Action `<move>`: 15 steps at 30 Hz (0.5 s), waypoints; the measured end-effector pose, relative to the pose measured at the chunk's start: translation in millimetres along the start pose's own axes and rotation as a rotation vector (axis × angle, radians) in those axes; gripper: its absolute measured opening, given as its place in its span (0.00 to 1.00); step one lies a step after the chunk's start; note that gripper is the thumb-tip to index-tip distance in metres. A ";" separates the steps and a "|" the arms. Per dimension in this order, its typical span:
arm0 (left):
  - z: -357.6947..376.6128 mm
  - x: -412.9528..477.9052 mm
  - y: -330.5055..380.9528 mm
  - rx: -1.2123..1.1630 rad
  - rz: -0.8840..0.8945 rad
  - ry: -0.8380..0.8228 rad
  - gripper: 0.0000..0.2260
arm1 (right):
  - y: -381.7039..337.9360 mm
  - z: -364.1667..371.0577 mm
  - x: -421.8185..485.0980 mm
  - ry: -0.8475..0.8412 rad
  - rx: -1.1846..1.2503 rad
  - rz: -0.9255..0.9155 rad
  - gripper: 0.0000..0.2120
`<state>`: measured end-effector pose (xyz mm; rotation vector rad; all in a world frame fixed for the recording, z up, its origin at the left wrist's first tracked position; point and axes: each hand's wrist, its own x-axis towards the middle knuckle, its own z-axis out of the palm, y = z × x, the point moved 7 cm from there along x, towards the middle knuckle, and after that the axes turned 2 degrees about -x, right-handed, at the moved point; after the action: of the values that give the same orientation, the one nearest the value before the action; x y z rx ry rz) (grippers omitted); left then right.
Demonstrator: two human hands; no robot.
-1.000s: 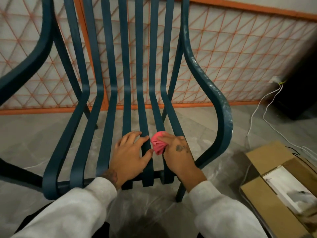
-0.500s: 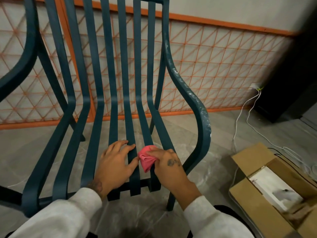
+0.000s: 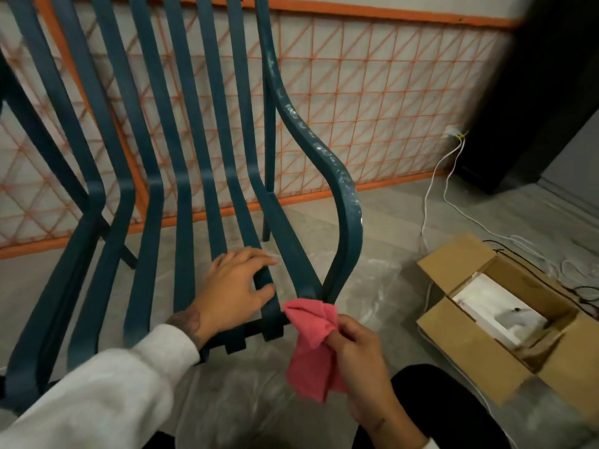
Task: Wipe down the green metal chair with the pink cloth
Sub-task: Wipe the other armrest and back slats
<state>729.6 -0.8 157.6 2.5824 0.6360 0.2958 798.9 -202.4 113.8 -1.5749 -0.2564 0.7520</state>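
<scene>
**Head view: wipe-down under way, right armrest outstanding**

My right hand (image 3: pixel 363 358) has a pinching grip on the pink cloth (image 3: pixel 308 351). Its upper fold sits at the front right corner of the green metal chair (image 3: pixel 183 238) and the rest hangs loose below the seat edge. I cannot tell whether the cloth is pressing on the metal or is just beside it. My left hand (image 3: pixel 236 286) lies flat with fingers spread on the seat slats near the front, steadying the frame and holding nothing.

Findings: the seat slats near my hands look evenly dark, with no obvious residue. The right armrest (image 3: pixel 327 160) carries whitish smears along its curve, so I judge it not yet wiped. The back slats show no clear marks either way.

Assessment: early to middle stage, with the armrest, back, left side and legs left to do. A cardboard box (image 3: pixel 453 322) stands open on the floor to the right, clear of the work.
</scene>
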 end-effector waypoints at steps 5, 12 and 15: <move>29.3 14.7 39.7 0.042 0.137 -0.095 0.27 | 27.9 -22.4 9.8 0.046 0.270 0.105 0.10; 42.4 24.9 55.2 -0.041 0.154 -0.164 0.27 | 35.9 -48.5 30.3 0.307 0.319 0.158 0.17; 46.9 22.6 56.6 0.064 0.177 -0.166 0.26 | 25.2 -28.1 35.8 0.219 0.253 0.059 0.10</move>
<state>785.5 -52.3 146.3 2.6945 0.3639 0.1175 836.1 -208.5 78.1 -1.4136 0.0454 0.6247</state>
